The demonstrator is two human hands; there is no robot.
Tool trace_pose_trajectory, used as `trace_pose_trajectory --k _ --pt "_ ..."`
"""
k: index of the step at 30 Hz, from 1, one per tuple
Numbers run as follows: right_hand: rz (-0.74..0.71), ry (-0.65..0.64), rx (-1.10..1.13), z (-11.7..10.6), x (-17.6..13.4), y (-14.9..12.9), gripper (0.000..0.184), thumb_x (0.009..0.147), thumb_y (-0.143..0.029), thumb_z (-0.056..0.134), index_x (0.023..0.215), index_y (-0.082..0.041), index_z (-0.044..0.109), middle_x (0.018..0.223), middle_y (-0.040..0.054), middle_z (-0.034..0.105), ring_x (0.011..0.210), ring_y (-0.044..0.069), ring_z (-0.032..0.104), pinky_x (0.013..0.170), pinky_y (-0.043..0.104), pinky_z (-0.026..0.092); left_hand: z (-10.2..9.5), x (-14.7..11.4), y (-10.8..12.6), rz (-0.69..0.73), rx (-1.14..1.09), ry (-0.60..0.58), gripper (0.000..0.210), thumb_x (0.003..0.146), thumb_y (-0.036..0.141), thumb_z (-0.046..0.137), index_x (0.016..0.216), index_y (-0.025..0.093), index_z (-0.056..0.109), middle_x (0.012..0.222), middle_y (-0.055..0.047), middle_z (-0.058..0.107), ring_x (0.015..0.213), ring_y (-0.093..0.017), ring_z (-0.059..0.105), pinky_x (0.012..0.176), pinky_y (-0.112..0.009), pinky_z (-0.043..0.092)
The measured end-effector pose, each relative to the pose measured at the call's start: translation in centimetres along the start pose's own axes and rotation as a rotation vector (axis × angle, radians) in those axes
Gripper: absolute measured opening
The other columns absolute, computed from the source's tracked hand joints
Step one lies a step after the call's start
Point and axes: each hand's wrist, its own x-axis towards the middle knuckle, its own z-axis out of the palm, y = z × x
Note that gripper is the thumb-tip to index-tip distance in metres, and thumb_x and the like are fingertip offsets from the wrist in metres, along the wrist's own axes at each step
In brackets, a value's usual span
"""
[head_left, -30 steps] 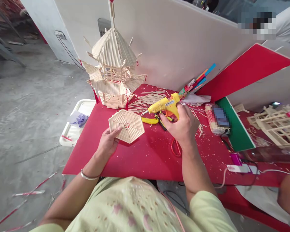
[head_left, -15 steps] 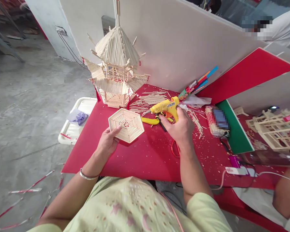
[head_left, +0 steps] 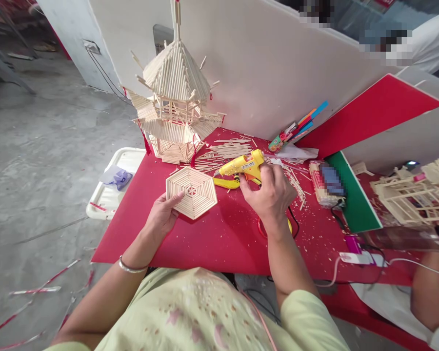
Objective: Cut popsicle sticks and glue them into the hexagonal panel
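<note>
My left hand [head_left: 164,212] grips a hexagonal panel of thin wooden sticks [head_left: 192,192] by its lower left edge, thumb on top. In my right hand [head_left: 272,192] is a yellow hot glue gun [head_left: 243,165], its nozzle pointing left, close to the panel's upper right side. Beneath the gun lies a yellow-handled tool [head_left: 227,183], partly hidden. Behind the panel stands a pagoda model of wooden sticks [head_left: 177,97] with red tassels. A red ring-shaped object [head_left: 262,228] shows partly behind my right wrist.
Loose sticks [head_left: 227,151] and crumbs lie over the red table [head_left: 139,239]. Farther right are a cup of pens [head_left: 278,141], a stick bundle [head_left: 325,187] with a phone, a green board [head_left: 354,200] and a power strip [head_left: 362,258]. Another person's arm [head_left: 431,287] is at the right edge.
My right hand has moved the glue gun slightly left, nearer the panel, and turned it a little. The panel has tilted slightly in my left hand, which stays nearly in place.
</note>
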Motion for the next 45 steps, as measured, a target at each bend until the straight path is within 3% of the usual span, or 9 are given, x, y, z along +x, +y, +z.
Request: trace_pose_trajectory --k 17,25,45 --pt "0.025 -0.093 0.01 -0.1 -0.81 0.1 0.039 0.093 -0.034 0.058 0.127 -0.017 0.067 0.099 0.0101 0.068 0.081 0.024 0.062 0.064 0.032 0.038 0.55 -0.37 -0.04 0.017 0.007 -0.025 0.044 0.065 0.022 0.098 0.103 0.011 0.081 0.1 -0.011 0.083 0.085 -0.025 0.079 0.081 -0.035 0.067" --pt "0.043 -0.084 0.024 -0.35 -0.76 0.27 0.036 0.095 -0.034 0.057 0.125 -0.018 0.068 0.098 0.0102 0.07 0.08 0.024 0.063 0.064 0.032 0.039 -0.1 -0.18 -0.27 0.096 0.014 -0.049 0.04 0.068 0.023 0.097 0.104 0.013 0.081 0.104 -0.011 0.083 0.09 -0.026 0.08 0.083 -0.035 0.066" --pt "0.045 -0.099 0.034 -0.12 -0.88 0.31 0.038 0.095 -0.036 0.057 0.127 -0.018 0.067 0.101 0.0113 0.07 0.083 0.025 0.064 0.066 0.033 0.041 0.27 -0.54 0.04 0.099 0.027 -0.048 0.044 0.066 0.027 0.099 0.104 0.014 0.08 0.105 -0.012 0.083 0.092 -0.028 0.08 0.087 -0.038 0.065"
